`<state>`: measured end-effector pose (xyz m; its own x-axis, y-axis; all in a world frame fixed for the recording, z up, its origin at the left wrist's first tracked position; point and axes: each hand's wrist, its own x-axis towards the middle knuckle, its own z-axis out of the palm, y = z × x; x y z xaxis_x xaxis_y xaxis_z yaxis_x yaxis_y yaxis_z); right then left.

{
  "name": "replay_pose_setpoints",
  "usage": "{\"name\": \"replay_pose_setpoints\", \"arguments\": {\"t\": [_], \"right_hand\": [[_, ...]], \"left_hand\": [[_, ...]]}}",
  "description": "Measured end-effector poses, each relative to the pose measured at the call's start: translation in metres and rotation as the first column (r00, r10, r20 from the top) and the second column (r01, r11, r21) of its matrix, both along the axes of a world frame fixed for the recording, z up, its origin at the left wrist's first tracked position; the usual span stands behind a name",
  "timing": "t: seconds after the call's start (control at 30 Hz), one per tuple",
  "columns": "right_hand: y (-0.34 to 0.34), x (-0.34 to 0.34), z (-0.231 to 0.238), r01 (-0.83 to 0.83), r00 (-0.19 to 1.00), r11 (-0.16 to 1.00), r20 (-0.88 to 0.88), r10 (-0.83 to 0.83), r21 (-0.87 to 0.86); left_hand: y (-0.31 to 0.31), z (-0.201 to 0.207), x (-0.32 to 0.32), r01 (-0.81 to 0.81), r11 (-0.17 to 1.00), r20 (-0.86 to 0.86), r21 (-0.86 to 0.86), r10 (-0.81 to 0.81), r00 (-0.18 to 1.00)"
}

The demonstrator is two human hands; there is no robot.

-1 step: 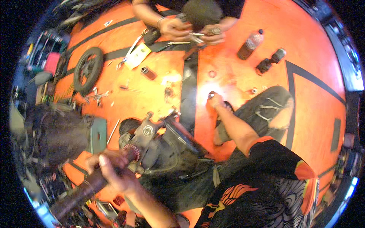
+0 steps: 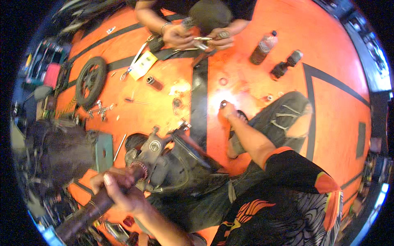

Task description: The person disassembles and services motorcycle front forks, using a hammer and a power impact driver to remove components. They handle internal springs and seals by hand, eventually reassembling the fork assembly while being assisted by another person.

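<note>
My left hand [image 2: 123, 192] is closed around a long, dark brown, bar-like thing [image 2: 84, 213] that comes in from the lower left. A red beaded band [image 2: 140, 168] circles it just past my fingers; its exact kind is blurred. Beyond lies a black part with a round pale emblem [image 2: 155, 146], close against my lap. My right arm reaches out over the orange floor, and my right hand [image 2: 230, 110] is closed low by a bright patch of light. Something small and dark with a shiny spot [image 2: 223, 104] shows at its fingers, too small to name.
Across from me a person's hands [image 2: 197, 39] handle a small metal piece. A wheel [image 2: 91, 83], a yellow paper [image 2: 143, 65], a socket [image 2: 154, 83] and metal parts [image 2: 99, 110] lie left; a bottle of dark liquid [image 2: 262, 49] stands right, beside a black item [image 2: 286, 64].
The whole view has shifted a little, so the floor things sit slightly farther left. Both my hands keep their hold. The other person's hands have moved slightly around the metal piece.
</note>
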<state>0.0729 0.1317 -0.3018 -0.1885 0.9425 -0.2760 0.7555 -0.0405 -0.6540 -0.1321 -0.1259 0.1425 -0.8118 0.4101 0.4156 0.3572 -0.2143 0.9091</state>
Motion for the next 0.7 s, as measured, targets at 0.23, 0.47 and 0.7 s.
{"name": "replay_pose_setpoints", "arguments": {"t": [0.23,0.47,0.7], "right_hand": [[-0.008,-0.001,0.024,0.152,0.986,0.988,0.059,-0.153,0.018],[-0.019,-0.006,0.063,0.055,0.99,0.996,0.13,-0.047,-0.063],[0.127,0.038,0.075,0.804,0.572,0.519,-0.14,-0.808,0.288]], "left_hand": [[-0.004,-0.001,-0.007,0.036,0.999,0.011,-0.02,-0.036,0.999],[-0.009,-0.003,-0.014,0.069,0.996,-0.04,-0.047,-0.071,0.997],[0.003,-0.004,-0.008,0.036,0.999,0.01,-0.027,-0.035,0.999]]}}
